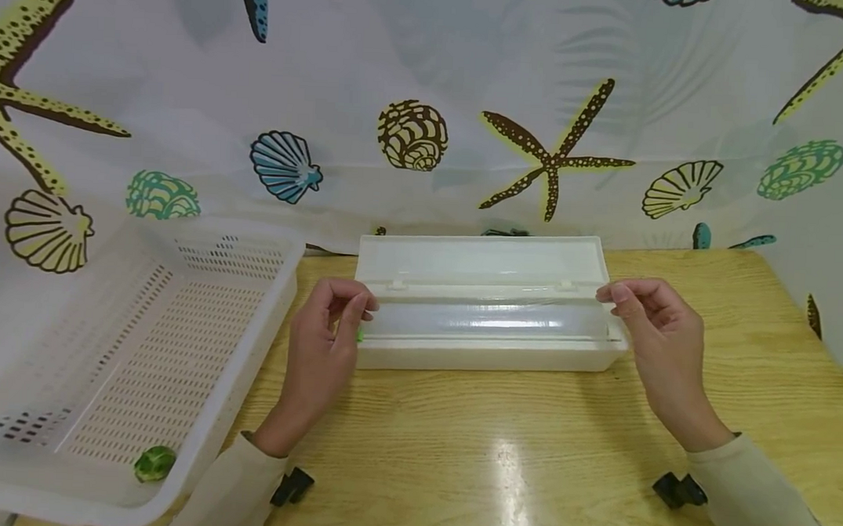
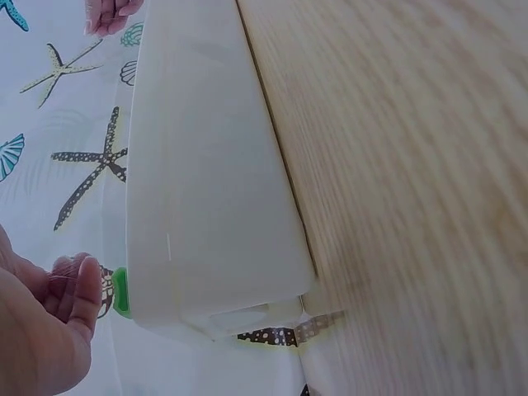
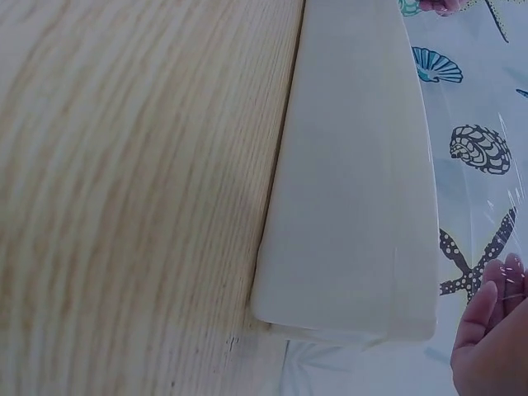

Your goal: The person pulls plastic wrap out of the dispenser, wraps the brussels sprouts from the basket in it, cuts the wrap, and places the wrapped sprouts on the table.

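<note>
A white cling film dispenser box (image 1: 488, 358) sits on the table with its lid (image 1: 481, 258) raised at the back. Inside lies a shiny roll of cling film (image 1: 483, 319). My left hand (image 1: 326, 345) pinches the film's edge between thumb and fingertips above the box's left end. Over the right end, my right hand (image 1: 661, 352) pinches the other corner. Between them the clear film (image 1: 547, 298) stretches, wrinkled along its edge. A green slider (image 2: 121, 291) shows at the box's left front, beside the left hand in the left wrist view.
To the left stands a white perforated basket (image 1: 248, 350) with a small green Brussels sprout-like ball (image 1: 154, 464) in its near corner. A cloth printed with shells and starfish (image 1: 352, 64) hangs behind the wooden table (image 1: 441, 452).
</note>
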Demonstrator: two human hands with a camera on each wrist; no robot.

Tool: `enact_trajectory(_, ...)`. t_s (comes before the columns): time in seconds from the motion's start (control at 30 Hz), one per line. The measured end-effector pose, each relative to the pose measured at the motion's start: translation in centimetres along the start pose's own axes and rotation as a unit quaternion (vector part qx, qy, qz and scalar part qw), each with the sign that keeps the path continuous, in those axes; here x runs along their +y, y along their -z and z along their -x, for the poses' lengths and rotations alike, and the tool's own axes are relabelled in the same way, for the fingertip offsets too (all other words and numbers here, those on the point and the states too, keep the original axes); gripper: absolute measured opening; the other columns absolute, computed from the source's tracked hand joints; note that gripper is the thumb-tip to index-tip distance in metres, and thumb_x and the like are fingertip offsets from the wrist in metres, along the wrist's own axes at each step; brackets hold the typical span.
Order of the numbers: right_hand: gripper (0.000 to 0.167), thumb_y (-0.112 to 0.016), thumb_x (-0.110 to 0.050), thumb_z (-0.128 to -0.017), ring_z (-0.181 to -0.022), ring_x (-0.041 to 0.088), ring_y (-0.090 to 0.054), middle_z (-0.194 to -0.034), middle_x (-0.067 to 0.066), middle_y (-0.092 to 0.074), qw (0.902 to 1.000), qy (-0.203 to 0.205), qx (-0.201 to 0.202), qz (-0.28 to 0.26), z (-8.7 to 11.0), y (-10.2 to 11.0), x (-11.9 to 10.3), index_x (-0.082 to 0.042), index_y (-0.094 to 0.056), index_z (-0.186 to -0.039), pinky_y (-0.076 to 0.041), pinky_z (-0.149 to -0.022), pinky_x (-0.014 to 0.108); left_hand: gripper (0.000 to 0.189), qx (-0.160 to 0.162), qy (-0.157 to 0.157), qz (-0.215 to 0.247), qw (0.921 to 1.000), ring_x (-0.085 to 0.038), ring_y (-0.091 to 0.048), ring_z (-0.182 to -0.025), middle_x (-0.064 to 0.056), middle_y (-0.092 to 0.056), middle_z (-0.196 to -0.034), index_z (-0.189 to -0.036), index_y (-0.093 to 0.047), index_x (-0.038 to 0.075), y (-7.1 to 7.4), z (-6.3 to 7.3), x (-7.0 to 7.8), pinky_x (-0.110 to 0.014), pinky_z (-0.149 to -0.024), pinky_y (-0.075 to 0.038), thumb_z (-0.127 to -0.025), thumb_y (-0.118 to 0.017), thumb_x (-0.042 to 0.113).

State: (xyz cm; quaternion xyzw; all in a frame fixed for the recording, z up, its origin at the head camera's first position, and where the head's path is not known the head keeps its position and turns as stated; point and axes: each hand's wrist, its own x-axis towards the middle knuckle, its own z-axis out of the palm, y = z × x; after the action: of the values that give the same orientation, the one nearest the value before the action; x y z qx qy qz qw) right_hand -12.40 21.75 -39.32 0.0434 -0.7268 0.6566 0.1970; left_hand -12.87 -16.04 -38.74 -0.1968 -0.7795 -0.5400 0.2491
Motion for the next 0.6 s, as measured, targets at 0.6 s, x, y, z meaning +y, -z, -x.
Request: enact_trajectory(0.6, 0.022, -0.066, -0.013, -0.112, -0.1, 0.025, -0.07, -0.109, 0.006, -0.08, 0.9994, 0.026, -0.012, -0.021, -0.18, 0.26, -0.05, 0.008, -0.069, -0.115, -0.058, -0.092, 0.023, 0.003, 0.024, -0.007, -0.002, 0.9997, -0.025, -0.069, -0.09, -0.011, -0.075, -0.099, -0.107, -0.069, -0.007, 0.55, -0.19, 0.35, -0.023, -0.09, -0.056, -0.106, -0.067, -0.005)
